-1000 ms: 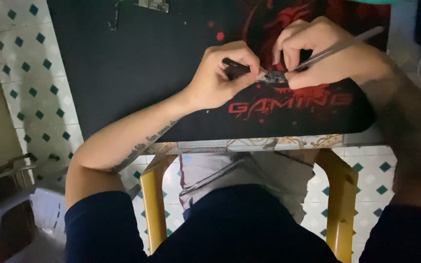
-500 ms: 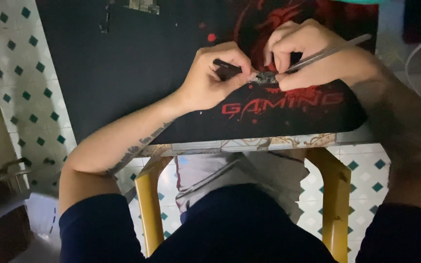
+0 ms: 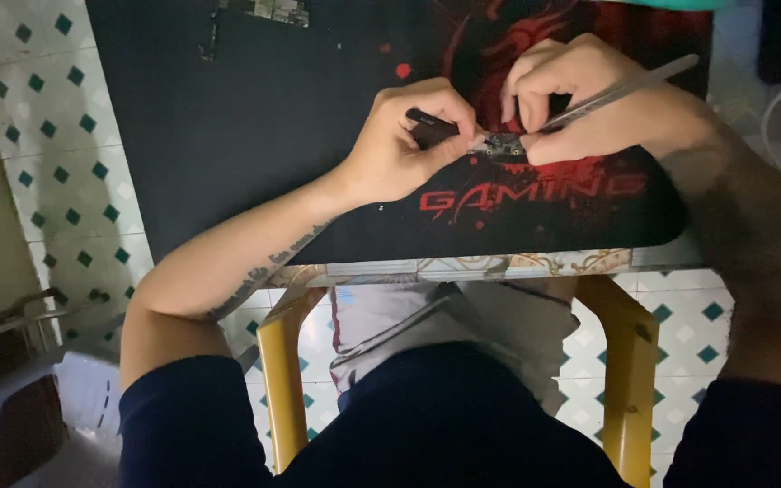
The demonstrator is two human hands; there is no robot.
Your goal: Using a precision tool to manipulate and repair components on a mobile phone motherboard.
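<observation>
My left hand [image 3: 406, 143] is closed around a thin black tool [image 3: 430, 120] and pinches one end of a small dark electronic part [image 3: 503, 145] lying on the black and red desk mat [image 3: 255, 126]. My right hand [image 3: 580, 95] grips silver metal tweezers [image 3: 625, 89], whose tips meet the same small part from the right. Both hands rest close together on the mat's red area.
A green circuit board [image 3: 268, 9] lies at the mat's far edge. The small table has yellow legs [image 3: 282, 380] over a white floor with green diamond tiles [image 3: 56, 145]. A grey plastic chair [image 3: 20, 398] stands at the lower left.
Both hands and the mat have shifted slightly up in view between frames; the grips on tool, tweezers and part look unchanged.
</observation>
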